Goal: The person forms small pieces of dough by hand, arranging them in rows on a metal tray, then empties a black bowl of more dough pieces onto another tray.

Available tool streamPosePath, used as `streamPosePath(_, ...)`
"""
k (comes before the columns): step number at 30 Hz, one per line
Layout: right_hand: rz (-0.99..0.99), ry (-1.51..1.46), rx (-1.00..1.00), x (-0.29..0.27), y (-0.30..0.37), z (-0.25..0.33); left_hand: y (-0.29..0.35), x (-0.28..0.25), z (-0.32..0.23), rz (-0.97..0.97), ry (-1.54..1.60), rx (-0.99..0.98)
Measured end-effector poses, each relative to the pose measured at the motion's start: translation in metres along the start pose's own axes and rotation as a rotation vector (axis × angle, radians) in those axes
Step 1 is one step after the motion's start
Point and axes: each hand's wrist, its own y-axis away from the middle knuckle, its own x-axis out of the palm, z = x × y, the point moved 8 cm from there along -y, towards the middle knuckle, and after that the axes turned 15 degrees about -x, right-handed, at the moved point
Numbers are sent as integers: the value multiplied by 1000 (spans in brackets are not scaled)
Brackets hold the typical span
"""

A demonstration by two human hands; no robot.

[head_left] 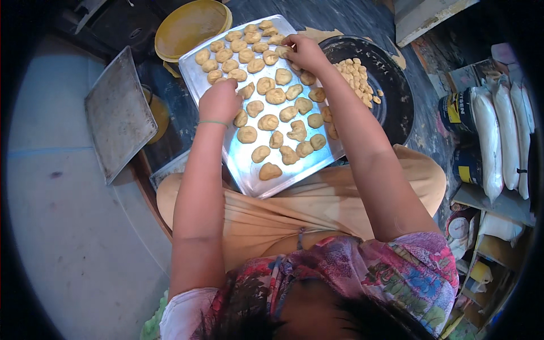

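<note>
A silver metal baking tray (pixel 238 164) lies tilted across my lap, bearing many flattened lumps of pale dough in loose rows. My right hand (pixel 307 54) reaches over its far right edge, with thumb and fingers closed on a dough piece (pixel 283 51). Over the tray's left side, my left hand (pixel 220 102) has its fingers curled down among the dough. Its back hides most of the fingertips, and whatever they hold is not visible. Right beside those fingers lies another dough lump (pixel 246 90).
To the right, a wide black basin (pixel 399 107) holds small dough bits (pixel 357 79). A yellow round lid or tub (pixel 190 28) sits behind the tray. A worn flat sheet pan (pixel 119 113) leans at left. White bags (pixel 487 147) and shelves stand far right.
</note>
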Motion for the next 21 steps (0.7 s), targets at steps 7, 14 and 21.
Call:
streamPosePath(7,78,13,128,-14,27,13,-7,15,23,36,-33,-96)
streamPosePath(14,-50,96,88,-17,33,9,2,2,28,94,-34,-146)
streamPosePath(21,178,84,-135,15,40,66,-7,8,34,-124,-54,-108)
